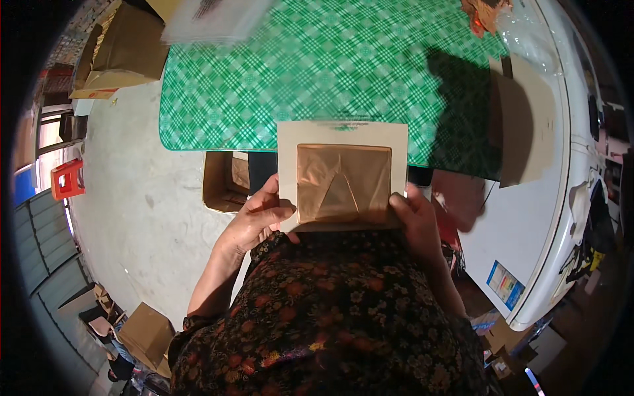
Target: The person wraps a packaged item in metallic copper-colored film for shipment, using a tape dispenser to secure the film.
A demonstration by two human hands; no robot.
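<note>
- The left hand (259, 210) has its grip closed on the left edge of a pale card (341, 133), thumb laid over the face and fingers curled at the edge and partly hidden behind it
- The right hand (419, 212) has its grip closed on the opposite edge, thumb beside the lower right corner of the pack; how the rest of its fingers sit behind is hidden
- The pale card is between the two hands, in front of the person's dark floral garment (330, 310), and overlaps the near edge of the bench in this view; whether it touches the bench cannot be told
- On the card's face is a square copper-coloured pack (344, 183), shiny and creased, with slanting fold lines that meet in a point near its upper middle
- The bench (297, 86) wears a green and white checked cover, and a dark shadow falls across its right side
- Clear plastic (214, 23) lies at its far left corner, and crumpled clear wrap (528, 36) is at the far right
- A brown cardboard sheet (526, 125) stands out at the right end, beside a large white cabinet-like body (522, 224)
- To the left are a big cardboard box (129, 49) and a red stool (67, 179) on the grey floor (125, 198); an open carton (221, 188) shows below the near edge of the bench
</note>
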